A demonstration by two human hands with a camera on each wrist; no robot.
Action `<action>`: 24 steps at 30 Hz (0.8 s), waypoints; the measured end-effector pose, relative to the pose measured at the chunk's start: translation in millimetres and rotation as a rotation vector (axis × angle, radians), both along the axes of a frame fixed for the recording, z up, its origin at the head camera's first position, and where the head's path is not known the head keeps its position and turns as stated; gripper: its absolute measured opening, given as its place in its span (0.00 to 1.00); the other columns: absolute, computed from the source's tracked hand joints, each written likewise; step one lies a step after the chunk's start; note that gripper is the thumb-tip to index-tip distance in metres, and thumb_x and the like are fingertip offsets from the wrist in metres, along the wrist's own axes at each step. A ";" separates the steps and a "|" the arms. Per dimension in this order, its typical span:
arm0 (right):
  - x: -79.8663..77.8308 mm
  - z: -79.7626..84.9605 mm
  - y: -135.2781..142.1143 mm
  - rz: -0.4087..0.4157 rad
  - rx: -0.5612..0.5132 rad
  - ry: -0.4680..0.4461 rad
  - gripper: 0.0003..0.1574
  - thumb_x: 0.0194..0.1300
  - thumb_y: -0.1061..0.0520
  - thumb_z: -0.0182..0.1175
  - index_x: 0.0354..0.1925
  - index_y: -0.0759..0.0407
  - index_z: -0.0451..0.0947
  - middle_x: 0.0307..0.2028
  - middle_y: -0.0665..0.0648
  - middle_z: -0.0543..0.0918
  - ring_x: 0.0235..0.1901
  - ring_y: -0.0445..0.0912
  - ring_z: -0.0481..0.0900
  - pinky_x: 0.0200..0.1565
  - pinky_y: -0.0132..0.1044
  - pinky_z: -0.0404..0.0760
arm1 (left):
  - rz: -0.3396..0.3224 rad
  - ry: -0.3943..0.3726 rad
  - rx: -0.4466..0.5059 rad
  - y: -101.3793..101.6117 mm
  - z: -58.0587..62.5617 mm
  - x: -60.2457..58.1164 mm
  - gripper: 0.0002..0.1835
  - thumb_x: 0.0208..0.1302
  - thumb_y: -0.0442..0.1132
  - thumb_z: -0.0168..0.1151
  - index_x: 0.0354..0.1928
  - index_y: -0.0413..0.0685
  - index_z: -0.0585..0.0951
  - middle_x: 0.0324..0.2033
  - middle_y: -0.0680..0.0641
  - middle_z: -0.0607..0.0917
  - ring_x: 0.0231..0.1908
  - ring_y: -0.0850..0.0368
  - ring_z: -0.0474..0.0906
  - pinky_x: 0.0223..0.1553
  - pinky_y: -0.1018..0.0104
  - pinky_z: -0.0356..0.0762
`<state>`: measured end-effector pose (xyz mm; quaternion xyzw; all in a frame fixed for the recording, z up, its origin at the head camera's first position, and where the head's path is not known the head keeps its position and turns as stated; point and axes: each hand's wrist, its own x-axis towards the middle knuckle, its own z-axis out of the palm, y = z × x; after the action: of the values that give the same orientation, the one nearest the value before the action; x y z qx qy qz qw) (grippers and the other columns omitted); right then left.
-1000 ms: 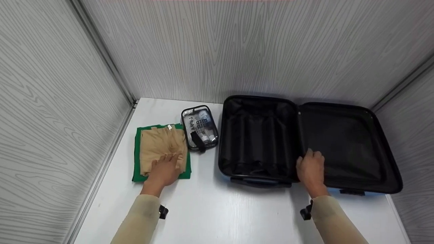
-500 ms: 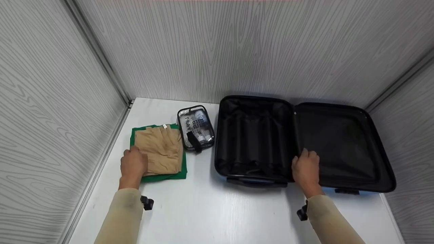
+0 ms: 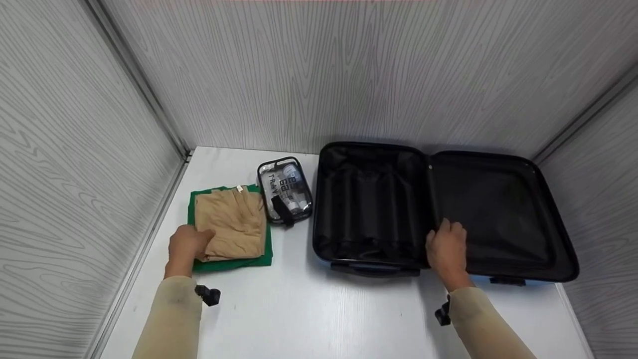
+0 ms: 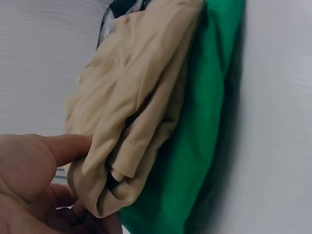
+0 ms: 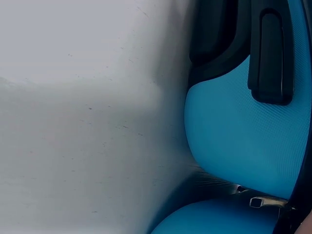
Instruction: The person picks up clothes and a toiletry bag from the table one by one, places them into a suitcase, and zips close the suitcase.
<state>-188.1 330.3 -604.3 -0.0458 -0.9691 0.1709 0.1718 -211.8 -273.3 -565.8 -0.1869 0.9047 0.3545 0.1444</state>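
Observation:
Folded tan trousers (image 3: 232,222) with a white tag lie on a folded green garment (image 3: 269,249) at the left of the table. My left hand (image 3: 187,245) is at their near left corner. In the left wrist view, the thumb (image 4: 70,147) presses on the tan cloth while the other fingers curl under its edge, partly hidden. A blue suitcase (image 5: 239,131) with black lining lies unfolded at the right. My right hand (image 3: 447,249) grips its near rim by the hinge, fingers bent over the edge; only a sliver of that hand shows in the right wrist view.
A clear travel pouch (image 3: 284,189) with black trim and small bottles inside sits between the clothes and the suitcase. Grey wood-patterned walls (image 3: 279,75) enclose the white table (image 3: 304,314) at the back and both sides.
My left hand has moved from on top of the tan trousers leftward to their near left corner, where it now pinches the edge. The right hand stays on the suitcase rim.

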 end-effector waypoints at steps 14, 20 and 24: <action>-0.5 1.8 4.5 0.055 0.142 0.119 0.27 0.72 0.64 0.62 0.57 0.89 0.71 0.43 0.84 0.77 0.43 0.74 0.76 0.51 0.66 0.76 | -0.073 0.043 0.081 34.1 38.1 -11.6 0.38 0.76 0.40 0.51 0.79 0.25 0.53 0.65 0.22 0.73 0.62 0.30 0.76 0.64 0.35 0.74; -0.3 7.3 1.6 0.012 0.064 0.057 0.25 0.75 0.61 0.60 0.55 0.87 0.73 0.40 0.81 0.77 0.40 0.74 0.76 0.44 0.65 0.77 | -0.115 0.166 0.050 54.4 62.5 -12.8 0.37 0.76 0.39 0.55 0.78 0.26 0.57 0.62 0.22 0.77 0.57 0.31 0.81 0.57 0.39 0.82; -0.1 7.3 -2.3 -0.027 0.026 0.007 0.23 0.78 0.60 0.58 0.53 0.85 0.74 0.41 0.80 0.76 0.41 0.74 0.76 0.43 0.64 0.79 | -0.142 0.236 0.030 70.2 80.7 -10.1 0.32 0.76 0.39 0.55 0.75 0.26 0.65 0.57 0.24 0.82 0.49 0.34 0.85 0.43 0.49 0.87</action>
<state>-188.2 328.0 -596.9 -0.0562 -0.9699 0.1563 0.1780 -221.9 -203.1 -485.1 -0.0771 0.9209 0.3766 0.0645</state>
